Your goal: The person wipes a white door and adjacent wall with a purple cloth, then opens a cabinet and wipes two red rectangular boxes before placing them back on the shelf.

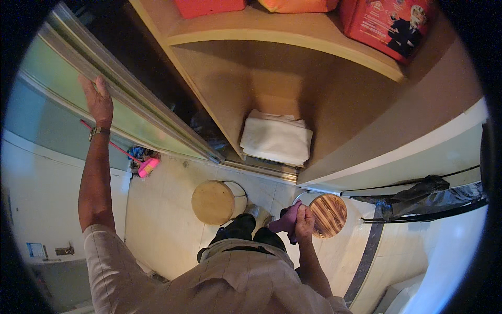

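Observation:
My left hand [99, 101], with a metal wristwatch [98, 132] on its wrist, touches the frame edge of a sliding cupboard door [129, 106] with a pale green panel. Low by my right thigh, my right hand [305, 223] grips a bunched purple cloth [288, 219]. Before me stands a wooden cupboard compartment [333, 94]; at its bottom lies a stack of folded white cloth [276, 137]. On the shelf [251, 35] above it stand a red printed bag [386, 29], an orange item [298, 4] and a red item [210, 7].
Two round wooden-topped stools, one plain [212, 202] and one striped [328, 216], stand on the tiled floor near my legs. A pink broom [148, 167] leans at the left. Black plastic [427, 196] hangs over dark rods at the right.

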Tool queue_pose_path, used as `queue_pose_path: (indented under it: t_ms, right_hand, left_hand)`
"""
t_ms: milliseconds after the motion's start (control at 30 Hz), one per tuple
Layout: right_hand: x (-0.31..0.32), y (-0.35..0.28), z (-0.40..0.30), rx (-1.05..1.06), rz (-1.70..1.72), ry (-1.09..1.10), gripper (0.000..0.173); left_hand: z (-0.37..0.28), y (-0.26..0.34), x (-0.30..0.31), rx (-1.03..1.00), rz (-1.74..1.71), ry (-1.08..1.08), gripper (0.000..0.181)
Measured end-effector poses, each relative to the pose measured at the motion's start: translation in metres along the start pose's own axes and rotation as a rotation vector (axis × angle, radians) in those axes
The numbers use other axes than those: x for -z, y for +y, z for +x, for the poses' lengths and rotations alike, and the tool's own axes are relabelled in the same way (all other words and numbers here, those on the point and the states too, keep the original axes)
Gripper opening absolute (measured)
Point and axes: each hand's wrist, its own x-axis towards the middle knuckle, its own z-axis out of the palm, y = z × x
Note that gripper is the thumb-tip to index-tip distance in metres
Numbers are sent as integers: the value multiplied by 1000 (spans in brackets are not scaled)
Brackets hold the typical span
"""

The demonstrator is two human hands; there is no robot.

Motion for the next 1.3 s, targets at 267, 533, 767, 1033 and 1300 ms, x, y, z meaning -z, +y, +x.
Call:
queue_pose_path:
  t_ms: [267, 533, 767, 1033, 1300]
  right_hand:
    - [-4, -9, -11, -28, -92, -41, 36]
    - [-51, -40, 22, -80, 340, -139, 30]
    - [-116, -150, 35, 105, 293, -298, 30]
    - [-206, -315, 28, 444, 309, -319, 37]
    - [-284, -339, 33, 611, 276, -338, 39]
  left_hand:
    - [-3, 0, 5, -14, -15, 38, 69]
    - [1, 17, 9, 44, -71, 25, 64]
    - [-16, 49, 32, 22, -188, 58, 66]
    - [-106, 206, 51, 78, -1166, -611, 75]
    - [-119, 255, 54, 275, -1443, -667, 68]
